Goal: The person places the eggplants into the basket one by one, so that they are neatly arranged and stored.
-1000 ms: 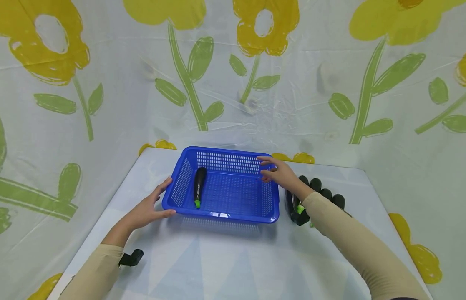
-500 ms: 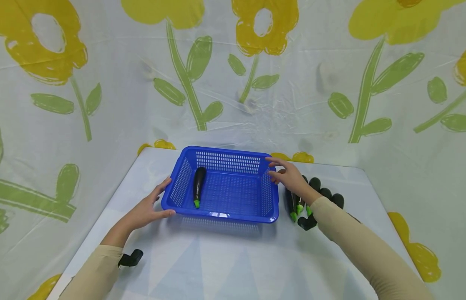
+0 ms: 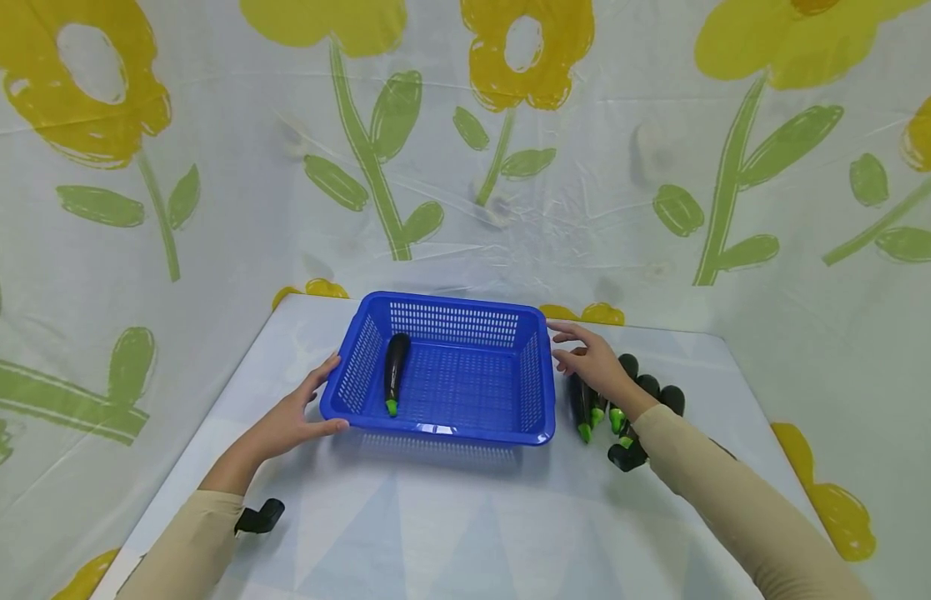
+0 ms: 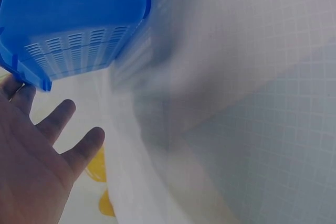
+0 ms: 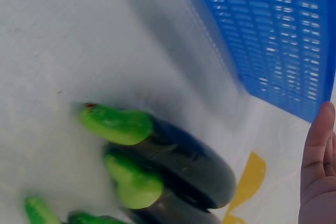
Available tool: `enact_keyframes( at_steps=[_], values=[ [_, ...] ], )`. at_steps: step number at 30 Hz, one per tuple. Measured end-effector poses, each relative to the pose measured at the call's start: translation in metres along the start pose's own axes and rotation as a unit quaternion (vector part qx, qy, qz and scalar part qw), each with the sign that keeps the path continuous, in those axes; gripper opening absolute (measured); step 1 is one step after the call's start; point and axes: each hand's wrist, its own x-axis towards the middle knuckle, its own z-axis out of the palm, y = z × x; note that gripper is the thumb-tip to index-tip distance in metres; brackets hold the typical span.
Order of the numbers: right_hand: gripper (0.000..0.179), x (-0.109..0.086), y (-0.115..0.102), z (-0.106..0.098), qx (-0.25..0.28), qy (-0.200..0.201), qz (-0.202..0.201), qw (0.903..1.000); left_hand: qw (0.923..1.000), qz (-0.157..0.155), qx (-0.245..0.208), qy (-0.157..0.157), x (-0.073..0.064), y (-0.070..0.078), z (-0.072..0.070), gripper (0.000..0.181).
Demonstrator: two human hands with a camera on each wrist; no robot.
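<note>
In the head view a blue slotted plastic basket (image 3: 465, 385) stands on the table with one dark eggplant (image 3: 397, 367) inside, near its left wall. My left hand (image 3: 288, 423) is at the basket's left side, thumb by the front corner. In the left wrist view its fingers (image 4: 86, 148) are spread, some touching the rim. My right hand (image 3: 594, 360) is just outside the right rim with loosely bent fingers and holds nothing. Under and beside it lie several eggplants (image 3: 580, 404) with green stems, partly hidden by the hand and sleeve. The right wrist view shows two of them close up, eggplant bodies (image 5: 194, 156) side by side.
The white table (image 3: 405, 533) has pale blue triangles. A flower-printed curtain (image 3: 585, 167) surrounds it at the back and sides. A black wrist mount (image 3: 260, 517) shows at the left sleeve, another black mount (image 3: 628, 455) at the right.
My right hand has moved right, from over the inside of the basket to outside its right rim. More of the eggplants' green stems now show. The left hand keeps its place at the basket.
</note>
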Motion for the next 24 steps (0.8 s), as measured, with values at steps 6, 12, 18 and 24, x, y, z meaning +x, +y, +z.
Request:
enact_keyframes(
  at_steps=[6, 12, 18, 24],
  values=[
    [0.052, -0.009, 0.012, -0.006, -0.008, 0.006, 0.003, 0.9999, 1.0000, 0.002, 0.000, 0.001, 0.000, 0.000, 0.000, 0.110],
    [0.052, -0.020, 0.027, -0.017, -0.007, 0.030, -0.004, 0.9995, 1.0000, 0.001, 0.002, 0.003, 0.000, -0.002, 0.000, 0.110],
    [0.051, -0.031, 0.043, -0.030, -0.006, 0.061, -0.004, 0.9981, 1.0000, 0.001, 0.000, 0.002, 0.001, -0.001, 0.000, 0.110],
    [0.051, -0.042, 0.053, -0.039, -0.020, 0.072, -0.001, 0.9972, 1.0000, 0.001, -0.003, 0.003, 0.001, -0.001, 0.001, 0.110]
  ],
)
